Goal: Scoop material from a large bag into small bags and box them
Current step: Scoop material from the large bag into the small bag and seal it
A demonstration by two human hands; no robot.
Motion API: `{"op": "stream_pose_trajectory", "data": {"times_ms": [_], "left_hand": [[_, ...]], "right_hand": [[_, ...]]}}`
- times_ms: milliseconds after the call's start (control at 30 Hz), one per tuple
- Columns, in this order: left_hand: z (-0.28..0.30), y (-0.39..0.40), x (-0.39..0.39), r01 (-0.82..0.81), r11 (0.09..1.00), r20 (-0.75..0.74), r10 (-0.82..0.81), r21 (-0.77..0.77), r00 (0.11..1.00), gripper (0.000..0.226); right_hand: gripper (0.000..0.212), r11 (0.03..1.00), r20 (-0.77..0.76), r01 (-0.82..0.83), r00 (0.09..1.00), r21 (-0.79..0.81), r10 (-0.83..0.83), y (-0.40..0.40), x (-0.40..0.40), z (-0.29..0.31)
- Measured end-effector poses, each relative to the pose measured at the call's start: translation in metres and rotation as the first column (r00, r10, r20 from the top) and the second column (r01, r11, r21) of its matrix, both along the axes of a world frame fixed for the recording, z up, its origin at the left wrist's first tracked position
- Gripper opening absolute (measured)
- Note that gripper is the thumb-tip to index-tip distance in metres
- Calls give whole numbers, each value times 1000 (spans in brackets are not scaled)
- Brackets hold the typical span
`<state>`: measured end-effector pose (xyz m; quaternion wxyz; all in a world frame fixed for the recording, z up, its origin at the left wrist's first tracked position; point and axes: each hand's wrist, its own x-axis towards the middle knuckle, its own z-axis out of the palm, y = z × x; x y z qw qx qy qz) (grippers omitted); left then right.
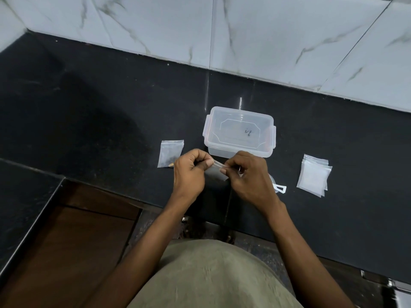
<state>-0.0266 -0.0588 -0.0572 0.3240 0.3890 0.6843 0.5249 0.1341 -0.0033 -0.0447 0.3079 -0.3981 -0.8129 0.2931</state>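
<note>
Left hand [189, 172] and right hand [249, 174] both pinch small clear plastic zip bag [216, 174] top edge, just beside lidded translucent plastic box [239, 132]; black counter [111, 107] open leftward.

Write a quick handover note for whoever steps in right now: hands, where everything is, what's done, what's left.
Left hand and right hand: both pinch the top edge of a small clear plastic bag above the black stone counter.
Clear plastic lidded box: behind the hands, lid on.
Filled small clear bag: lying left of the box.
Stack of empty clear bags: on the right.
Done: one bag filled.
Left: seal the held bag, fill the rest, box them.
</note>
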Motion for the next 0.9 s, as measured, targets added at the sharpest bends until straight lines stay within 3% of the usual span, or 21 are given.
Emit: {"op": "stream_pose_trajectory", "data": {"times_ms": [433,900], "left_hand": [[-12,-2,-25,-137,990,5,137,-45,991,30],[-57,-12,-102,-355,922,43,366,-155,930,16]], "right_hand": [[6,998,53,-15,998,-53,18,3,-11,-12],[5,982,376,-117,912,-146,164,22,-117,-34]]}}
